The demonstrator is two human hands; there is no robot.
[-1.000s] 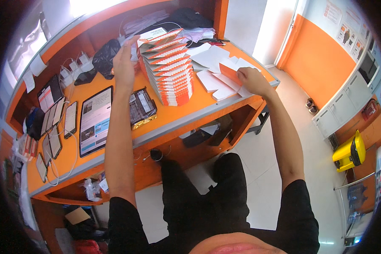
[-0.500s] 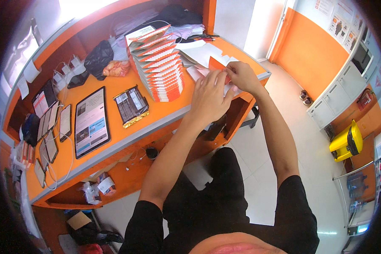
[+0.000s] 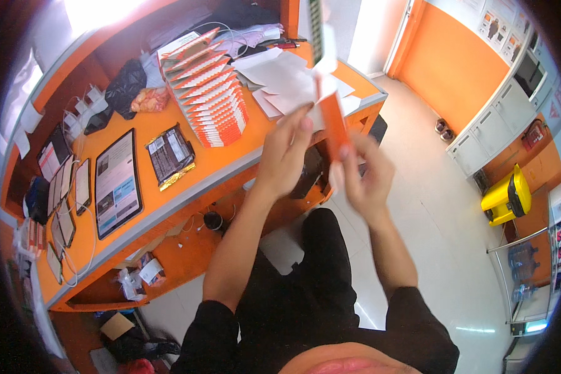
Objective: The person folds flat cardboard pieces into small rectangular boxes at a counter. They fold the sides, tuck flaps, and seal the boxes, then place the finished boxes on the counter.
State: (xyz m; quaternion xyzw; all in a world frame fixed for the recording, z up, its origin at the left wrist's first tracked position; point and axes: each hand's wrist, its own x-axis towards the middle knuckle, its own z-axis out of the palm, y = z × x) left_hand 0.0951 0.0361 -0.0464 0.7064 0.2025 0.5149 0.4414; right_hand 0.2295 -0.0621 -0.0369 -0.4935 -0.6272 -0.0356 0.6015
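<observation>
My right hand (image 3: 369, 177) grips the lower end of a narrow orange-and-white folded paper (image 3: 334, 118), held upright above the front edge of the orange desk (image 3: 199, 163). The paper is smeared by motion. Above its top end is a blurred pale strip with a dark patterned edge (image 3: 316, 31); whether the two are joined I cannot tell. My left hand (image 3: 283, 154) is just left of the paper, fingers stretched and apart, with nothing visible in it. Behind it lie loose white sheets (image 3: 274, 70). A tall fanned stack of orange-and-white folded papers (image 3: 215, 109) stands left of them.
A dark packet with a gold edge (image 3: 170, 154), a tablet (image 3: 119, 181) and several phones (image 3: 83, 186) with cables lie on the desk's left side. Black plastic bags (image 3: 126, 87) sit behind. Below is an open shelf holding a dark cup (image 3: 213, 220). A yellow bin (image 3: 508, 196) stands at right.
The orange-and-white paper has come up off the white sheets and stands upright in my right hand, nearer to me. My left hand has moved apart from it. The view has shifted slightly.
</observation>
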